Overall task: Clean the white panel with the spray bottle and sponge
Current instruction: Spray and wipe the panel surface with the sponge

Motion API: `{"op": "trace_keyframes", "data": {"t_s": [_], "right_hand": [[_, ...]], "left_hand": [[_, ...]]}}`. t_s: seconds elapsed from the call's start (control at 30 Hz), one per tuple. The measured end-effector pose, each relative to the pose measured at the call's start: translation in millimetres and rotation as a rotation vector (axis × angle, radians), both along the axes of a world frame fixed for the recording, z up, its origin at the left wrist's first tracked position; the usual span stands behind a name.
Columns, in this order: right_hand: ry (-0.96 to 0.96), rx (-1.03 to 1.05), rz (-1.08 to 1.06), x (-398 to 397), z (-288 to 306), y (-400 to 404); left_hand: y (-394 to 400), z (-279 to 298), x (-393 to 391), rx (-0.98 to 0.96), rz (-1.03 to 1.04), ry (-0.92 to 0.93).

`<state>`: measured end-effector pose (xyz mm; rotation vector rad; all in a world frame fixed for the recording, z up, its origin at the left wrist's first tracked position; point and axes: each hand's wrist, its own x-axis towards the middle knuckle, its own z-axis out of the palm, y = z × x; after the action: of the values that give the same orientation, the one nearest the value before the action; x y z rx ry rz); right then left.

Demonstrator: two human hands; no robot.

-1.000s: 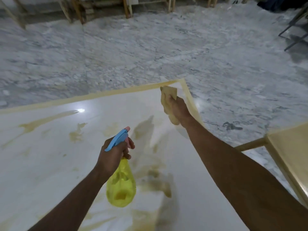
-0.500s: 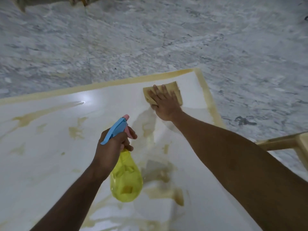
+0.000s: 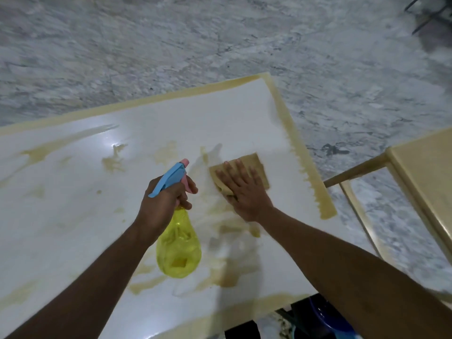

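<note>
1. Your right hand (image 3: pixel 245 192) presses flat on the sponge (image 3: pixel 247 167) near the panel (image 3: pixel 73 216)'s right edge; left hand (image 3: pixel 163 201) grips the bottle (image 3: pixel 178 250).
2. Keep dragging toward you and you'll probably smear those brown puddles (image 3: pixel 227 277) back over wiped white.

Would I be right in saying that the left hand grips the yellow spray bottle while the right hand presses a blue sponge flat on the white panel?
Not quite: the sponge is tan, not blue, as the head view shows. The rest holds: the left hand grips the yellow spray bottle while the right hand presses the sponge flat on the white panel.
</note>
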<state>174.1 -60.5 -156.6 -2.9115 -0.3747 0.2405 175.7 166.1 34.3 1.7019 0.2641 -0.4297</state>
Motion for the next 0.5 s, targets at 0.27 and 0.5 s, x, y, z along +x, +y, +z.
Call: {"op": "trace_keyframes", "data": {"t_s": [0.27, 0.5], "right_hand": [[0.027, -0.019, -0.024, -119.8, 6.3, 8.1], [0.134, 0.017, -0.082, -196.4, 12.3, 23.4]], "left_hand": [[17.4, 8.4, -53.8, 0.0, -0.062, -0.015], [39.6, 14.4, -104.8, -0.045, -0.132, -0.049]]}}
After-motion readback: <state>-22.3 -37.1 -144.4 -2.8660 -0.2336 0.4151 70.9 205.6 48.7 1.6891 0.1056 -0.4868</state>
